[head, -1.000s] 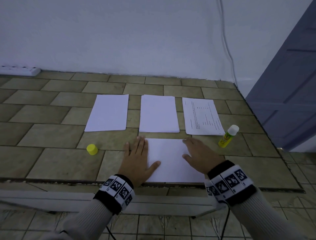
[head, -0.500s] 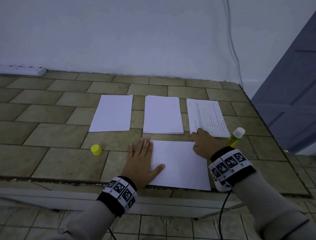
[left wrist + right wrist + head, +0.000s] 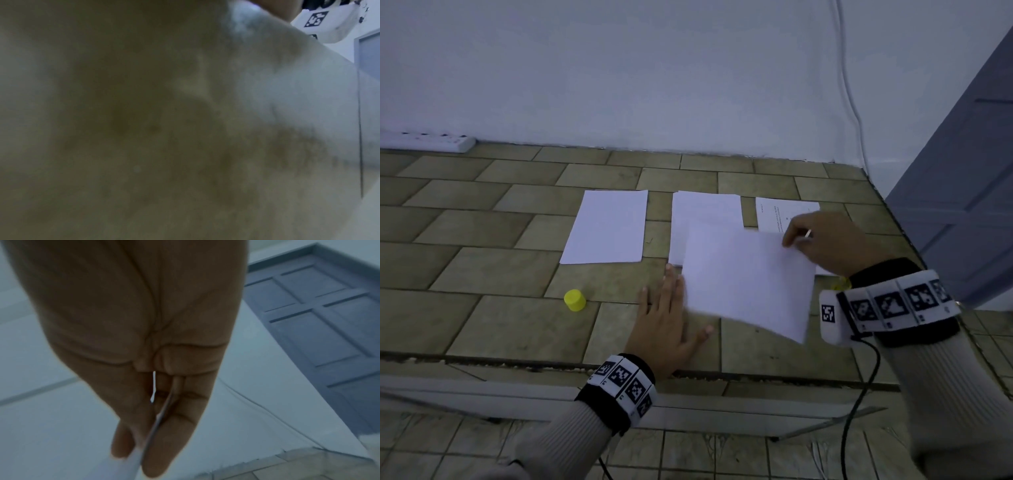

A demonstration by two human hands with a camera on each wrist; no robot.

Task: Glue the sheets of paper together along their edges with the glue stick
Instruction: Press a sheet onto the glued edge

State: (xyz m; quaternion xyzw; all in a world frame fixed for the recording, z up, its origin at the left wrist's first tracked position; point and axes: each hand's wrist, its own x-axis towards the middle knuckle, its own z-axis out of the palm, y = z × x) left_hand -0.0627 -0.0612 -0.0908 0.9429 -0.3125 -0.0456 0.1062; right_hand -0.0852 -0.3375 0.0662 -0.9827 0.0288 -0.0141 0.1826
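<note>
My right hand (image 3: 791, 241) pinches the far right corner of a blank white sheet (image 3: 746, 284) and holds it lifted and tilted above the tiled surface. The right wrist view shows the sheet's thin edge (image 3: 162, 415) caught between thumb and fingers of the right hand (image 3: 135, 457). My left hand (image 3: 671, 308) lies flat on the tiles at the sheet's left edge, fingers straight. Only a yellow bit of the glue stick (image 3: 840, 283) shows behind my right wrist. Its yellow cap (image 3: 575, 300) stands to the left. The left wrist view is blurred.
Farther back lie a blank sheet (image 3: 606, 226), a small stack of sheets (image 3: 705, 212) and a printed sheet (image 3: 780, 210) in a row. A power strip (image 3: 431, 140) sits at the wall on the left. A grey door (image 3: 962, 192) stands at the right.
My right hand slid to the near sheet's far right corner, pinched it and lifted the sheet off the tiles. My left hand stayed flat in place.
</note>
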